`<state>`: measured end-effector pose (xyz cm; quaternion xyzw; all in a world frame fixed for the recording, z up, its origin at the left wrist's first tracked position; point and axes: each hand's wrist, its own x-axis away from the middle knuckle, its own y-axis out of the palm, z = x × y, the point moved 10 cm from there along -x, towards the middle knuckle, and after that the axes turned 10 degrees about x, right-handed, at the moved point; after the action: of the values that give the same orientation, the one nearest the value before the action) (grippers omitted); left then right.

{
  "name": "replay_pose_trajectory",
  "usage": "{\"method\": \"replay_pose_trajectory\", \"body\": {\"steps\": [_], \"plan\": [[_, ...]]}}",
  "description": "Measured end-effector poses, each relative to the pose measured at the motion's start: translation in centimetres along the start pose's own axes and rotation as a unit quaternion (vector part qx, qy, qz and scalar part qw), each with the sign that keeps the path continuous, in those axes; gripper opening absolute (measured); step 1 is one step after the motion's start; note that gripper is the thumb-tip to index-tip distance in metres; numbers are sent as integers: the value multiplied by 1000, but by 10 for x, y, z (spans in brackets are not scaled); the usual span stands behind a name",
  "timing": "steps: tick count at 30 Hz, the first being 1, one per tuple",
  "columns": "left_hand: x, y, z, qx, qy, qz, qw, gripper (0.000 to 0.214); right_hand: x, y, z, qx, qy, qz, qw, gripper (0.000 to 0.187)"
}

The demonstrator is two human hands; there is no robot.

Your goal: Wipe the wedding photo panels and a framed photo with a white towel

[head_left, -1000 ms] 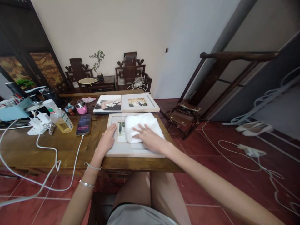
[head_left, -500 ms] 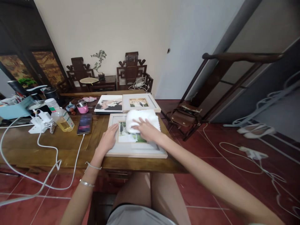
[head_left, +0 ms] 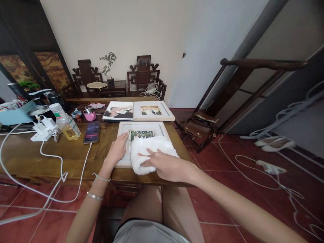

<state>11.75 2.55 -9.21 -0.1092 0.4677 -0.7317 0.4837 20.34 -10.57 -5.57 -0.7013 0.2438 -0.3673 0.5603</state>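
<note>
A white-framed photo [head_left: 141,128] lies flat on the wooden table [head_left: 50,158] in front of me. My left hand [head_left: 116,150] rests flat on the frame's left edge, fingers stretched out. My right hand [head_left: 165,164] presses a white fluffy cloth [head_left: 149,148] onto the near part of the frame, fingers spread over it. The cloth covers the frame's lower half and hangs slightly past the table's front edge.
Behind the frame lie an unframed photo print [head_left: 118,110] and a second framed photo [head_left: 153,111]. To the left are a phone [head_left: 91,132] on a white cable, a bottle of yellow liquid [head_left: 68,127], a pink cup [head_left: 89,114] and a power strip [head_left: 42,131]. Cables trail across the red tiled floor at right.
My right hand has pulled the cloth from the frame's far side toward me to its near edge, uncovering the picture. My left hand has stayed on the frame's left edge.
</note>
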Motion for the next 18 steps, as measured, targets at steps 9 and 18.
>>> {"method": "replay_pose_trajectory", "body": {"steps": [9,18], "plan": [[0,0,3,29,5,-22,999,51,-66,-11,78,66,166,69,982,73],[2,-28,11,154,-3,85,984,55,-97,-15,33,99,124,50,986,60]]}}
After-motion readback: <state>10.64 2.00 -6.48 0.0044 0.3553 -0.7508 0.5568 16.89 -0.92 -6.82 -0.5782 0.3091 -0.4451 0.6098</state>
